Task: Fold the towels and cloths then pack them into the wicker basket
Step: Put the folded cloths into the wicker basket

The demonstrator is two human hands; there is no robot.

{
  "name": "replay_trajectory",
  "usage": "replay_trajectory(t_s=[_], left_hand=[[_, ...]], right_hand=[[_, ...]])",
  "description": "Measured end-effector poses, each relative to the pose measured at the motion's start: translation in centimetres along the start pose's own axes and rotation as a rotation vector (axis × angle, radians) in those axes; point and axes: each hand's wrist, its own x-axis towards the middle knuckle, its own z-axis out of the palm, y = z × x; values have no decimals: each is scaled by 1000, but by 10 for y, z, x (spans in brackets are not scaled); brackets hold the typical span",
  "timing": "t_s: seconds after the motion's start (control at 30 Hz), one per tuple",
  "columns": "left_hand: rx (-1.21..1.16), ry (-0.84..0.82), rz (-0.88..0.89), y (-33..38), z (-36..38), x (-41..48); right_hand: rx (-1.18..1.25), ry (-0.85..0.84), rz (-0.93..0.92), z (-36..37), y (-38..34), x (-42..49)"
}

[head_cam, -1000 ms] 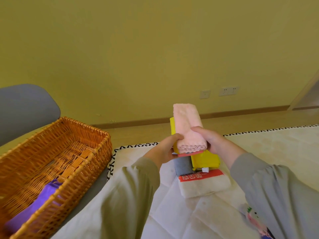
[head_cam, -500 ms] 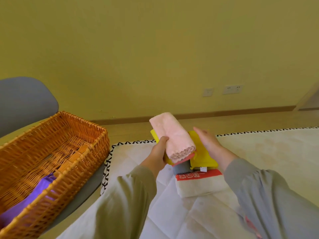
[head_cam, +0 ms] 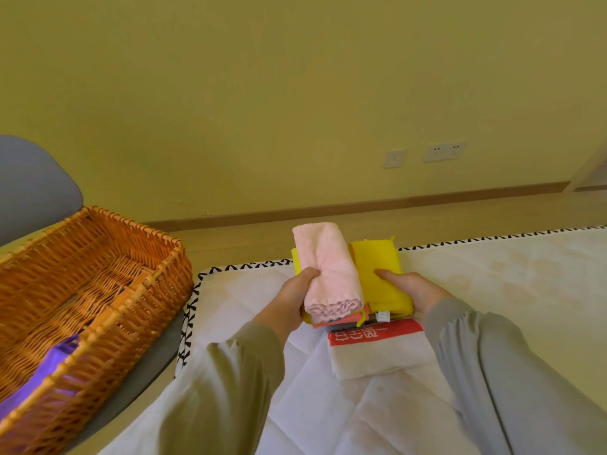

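1. Nearest, two grey-green sleeves (head_cam: pixel 230 372) reach forward over a white quilted mat (head_cam: pixel 492 274) edged with a black zigzag pattern.
2. Just beyond them, a cream folded towel with a red printed band (head_cam: pixel 374 356) lies flat on the mat between the forearms; the band runs across its far end.
3. Next, the left hand (head_cam: pixel 289 300) has its grip wrapped round a pale pink folded terry towel (head_cam: pixel 325 270); the thumb lies on top near the towel's left edge, and the fingers are hidden underneath; a thin red cloth edge (head_cam: pixel 335 323) shows under the towel's near end.
4. Beside it, the right hand (head_cam: pixel 410 290) holds a bright yellow folded cloth (head_cam: pixel 384 274); the grip is narrow, thumb flat on top, fingers out of sight below; yellow also shows left of the pink towel, and I cannot tell whether it is one piece; the bundle is held over the cream towel's far end, well apart from the basket.
5. Further left, an orange-brown woven wicker basket (head_cam: pixel 157 290) sits on a grey upholstered chair (head_cam: pixel 29 185); a purple folded cloth (head_cam: pixel 49 366) lies in its near end.
6. Farthest, a brown skirting board (head_cam: pixel 328 210) meets a yellow-green wall carrying white wall sockets (head_cam: pixel 443 152).
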Motion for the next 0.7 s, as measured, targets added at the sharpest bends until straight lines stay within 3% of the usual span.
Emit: replay_trajectory(t_s=[0.37, 0.6, 0.7], left_hand=[[14, -13, -3, -3, -2, -3], [108, 57, 33, -2, 4, -5], [109, 76, 32, -1, 6, -9]], right_hand=[[-39, 0, 21, 6, -18, -15], [-42, -102, 39, 3, -29, -35], [-71, 54, 6, 7, -32, -36]])
